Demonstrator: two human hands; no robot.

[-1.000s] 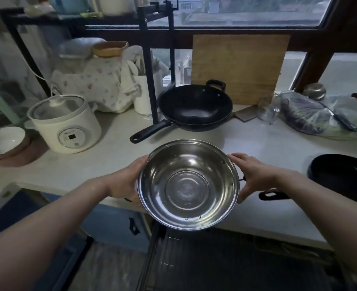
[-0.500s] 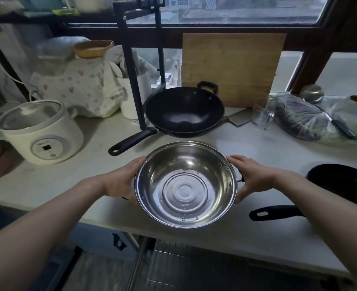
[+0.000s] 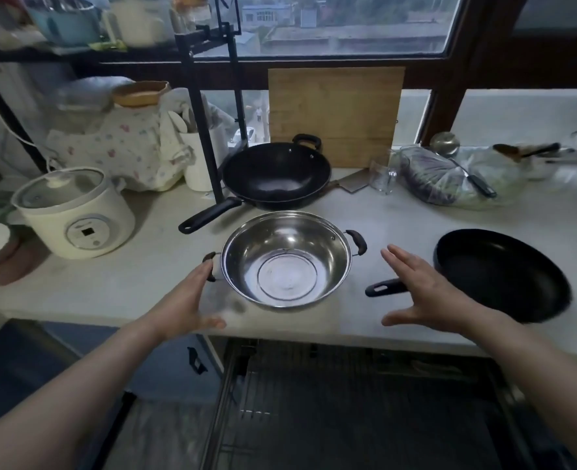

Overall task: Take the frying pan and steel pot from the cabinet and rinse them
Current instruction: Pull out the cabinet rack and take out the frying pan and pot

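Steel pot (image 3: 286, 258) down on the countertop (image 3: 138, 283), sitting upright near the front edge, empty and gleaming, black side handles out to either side. Left hand (image 3: 187, 301) right beside the near-left handle, fingertips at or just touching it, fingers straight and loosely together, gripping nothing. Right hand (image 3: 426, 293) well clear of the pot's right handle, hovering over the counter, fingers spread wide and thumb splayed out, holding nothing. Frying pan (image 3: 502, 274) also out on the counter, to the right of the pot, its black handle pointing left and passing under the right hand. Behind the pot, a black wok (image 3: 275, 174) with its long handle angled toward the front-left; not part of the job by the look of it. Rice cooker (image 3: 72, 212) off to the left, cutting board (image 3: 334, 113) propped against the window. Below the counter edge, a pulled-out wire cabinet rack (image 3: 348, 401), dark and seemingly emptied of the two items. So, fetching stage looks done: both pieces out of the cabinet and parked. Rinsing not yet begun, and no sink or tap visible anywhere here. Next move likely calls for closing that rack, then taking up pot or pan by the handles and carrying it to water, wherever that lies out of view.
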